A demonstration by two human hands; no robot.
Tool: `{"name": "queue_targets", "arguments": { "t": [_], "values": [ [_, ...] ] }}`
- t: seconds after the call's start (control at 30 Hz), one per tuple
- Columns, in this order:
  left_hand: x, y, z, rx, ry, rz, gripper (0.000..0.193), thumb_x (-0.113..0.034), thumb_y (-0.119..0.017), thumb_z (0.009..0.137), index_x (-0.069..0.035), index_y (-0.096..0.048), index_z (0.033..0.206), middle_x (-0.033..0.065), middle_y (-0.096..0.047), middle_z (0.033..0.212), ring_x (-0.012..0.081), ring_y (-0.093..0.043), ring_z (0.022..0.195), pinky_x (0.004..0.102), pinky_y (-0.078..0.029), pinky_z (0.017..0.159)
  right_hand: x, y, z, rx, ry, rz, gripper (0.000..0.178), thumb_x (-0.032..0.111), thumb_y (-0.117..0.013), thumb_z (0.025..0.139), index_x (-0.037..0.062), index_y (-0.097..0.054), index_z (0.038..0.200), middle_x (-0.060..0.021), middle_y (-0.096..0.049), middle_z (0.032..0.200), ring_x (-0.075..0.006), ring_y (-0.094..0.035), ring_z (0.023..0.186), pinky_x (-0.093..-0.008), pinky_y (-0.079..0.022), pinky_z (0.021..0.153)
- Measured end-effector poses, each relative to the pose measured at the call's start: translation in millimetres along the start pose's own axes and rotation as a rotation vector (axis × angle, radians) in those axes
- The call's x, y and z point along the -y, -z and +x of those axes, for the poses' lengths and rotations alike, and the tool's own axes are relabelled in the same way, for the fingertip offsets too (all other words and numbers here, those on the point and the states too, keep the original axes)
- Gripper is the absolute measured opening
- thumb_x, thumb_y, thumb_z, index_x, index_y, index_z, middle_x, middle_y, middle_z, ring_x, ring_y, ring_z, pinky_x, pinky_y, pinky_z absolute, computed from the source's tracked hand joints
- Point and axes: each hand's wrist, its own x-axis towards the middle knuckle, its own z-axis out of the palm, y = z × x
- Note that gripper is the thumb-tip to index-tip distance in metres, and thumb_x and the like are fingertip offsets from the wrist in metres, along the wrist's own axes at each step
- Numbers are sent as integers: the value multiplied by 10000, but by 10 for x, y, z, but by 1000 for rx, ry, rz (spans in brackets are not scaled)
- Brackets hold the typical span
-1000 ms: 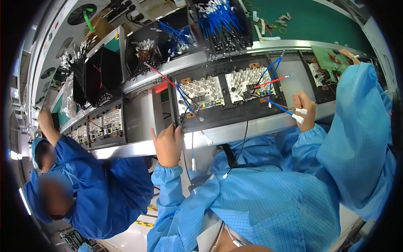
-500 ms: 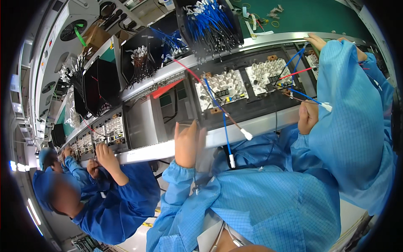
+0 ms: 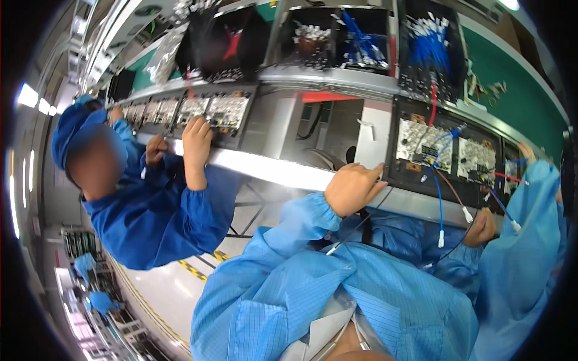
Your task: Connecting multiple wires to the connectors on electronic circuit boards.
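Observation:
My left hand point(image 3: 354, 188) is over the front rail point(image 3: 277, 170), beside the left end of a black tray point(image 3: 398, 170). Its fingers are curled with thumb and index close together, and a thin black wire point(image 3: 361, 226) with a pale end runs up to them. My right hand point(image 3: 481, 227) is closed by the tray's front edge; another black wire point(image 3: 456, 252) passes up to its fingers, though the grip is partly hidden. Two white circuit boards point(image 3: 409, 136) point(image 3: 475, 159) sit in the tray. Blue, brown and red wires hang from them, including a blue wire point(image 3: 439, 204) with a white connector.
Behind the line stand black bins of wires point(image 3: 428, 48) point(image 3: 361, 45). On my left, a co-worker in dark blue point(image 3: 162, 222) has hands point(image 3: 196, 141) at other boards. At right, a co-worker's light-blue sleeve point(image 3: 530, 204) reaches over the line. A gap shows left of my tray.
The view has turned left, so the tray and bins appear farther right. My left hand's raised fingers have curled down, and it stays beside the tray's left end. My right hand remains closed.

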Motion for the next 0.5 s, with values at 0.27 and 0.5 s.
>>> {"name": "queue_targets", "arguments": {
  "t": [0.27, 0.5],
  "values": [
    [834, 382, -625, -220, -46, -156, 327, -198, -595, 872, -61, -608, 1169, 146, -659, 877, 320, -623, 823, 400, -495, 754, 1067, 405, 478, 297, 416, -44, 253, 91, -484, 827, -12, -468, 596, -155, -431, 582, -309, -408, 487, -422, -328, 483],
    [1233, 664, -866, -250, 6, -263, 310, -192, -597, 867, -53, -627, 1143, 154, -664, 937, 328, -621, 871, 395, -497, 767, 2387, 519, 946, 558, 859, 58, 251, 66, -479, 776, 51, -377, 547, -93, -316, 525, -227, -310, 427, -361, -214, 441]
  ]
}}
